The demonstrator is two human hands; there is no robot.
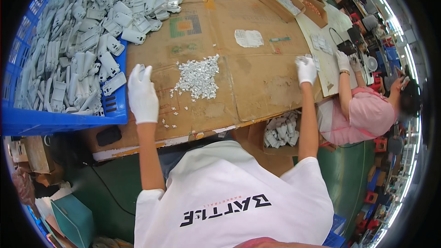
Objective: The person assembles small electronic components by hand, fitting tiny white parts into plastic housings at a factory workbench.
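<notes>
My left hand, in a white glove, is over the left of the cardboard-covered table, beside the blue crate. Its fingertips are slightly apart, with nothing visible between them. Across the table, at its right edge, my gloved right hand has its fingers curled together. Something small and greyish shows at those fingertips, too small to name. Between my hands lies a loose pile of small silvery metal pieces, a few of them scattered toward me. The crate is heaped with pale plastic housings.
A crumpled white paper and a teal pen-like tool lie farther back. Cardboard trays of small parts stand at the far right. Below the table edge, a box holds white pieces. A co-worker in pink sits at right.
</notes>
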